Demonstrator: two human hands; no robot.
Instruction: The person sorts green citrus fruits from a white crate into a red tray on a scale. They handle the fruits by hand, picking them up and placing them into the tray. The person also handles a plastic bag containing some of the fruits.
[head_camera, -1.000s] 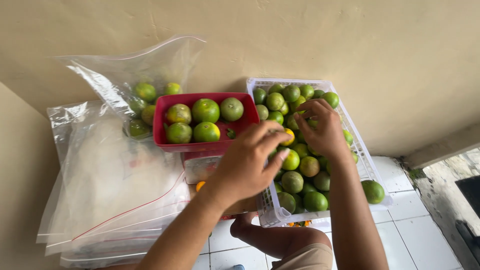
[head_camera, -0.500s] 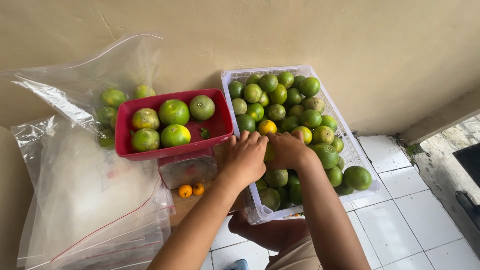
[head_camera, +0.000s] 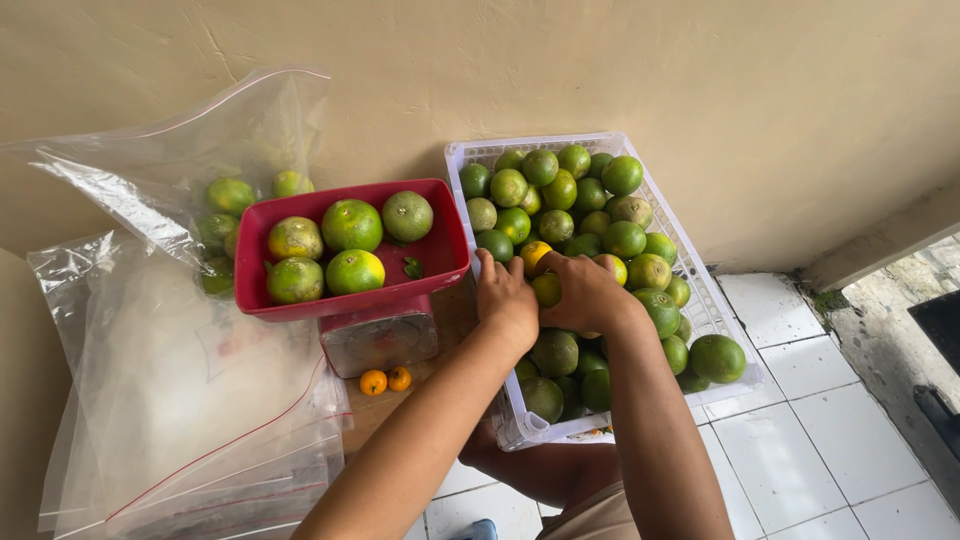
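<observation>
Green citrus fruits fill the white plastic crate (head_camera: 700, 300) against the beige wall, and both hands are down among them. The left hand (head_camera: 507, 300) rests with fingers curled over the fruit by the crate's near wall; the right hand (head_camera: 583, 292) is cupped over a yellowish-green citrus fruit (head_camera: 546, 288), its fingers closed around it. Just left of the crate, a red tray (head_camera: 440, 255) holding five fruits sits on a scale (head_camera: 380, 340), with clear plastic bags (head_camera: 170, 400) beside it.
</observation>
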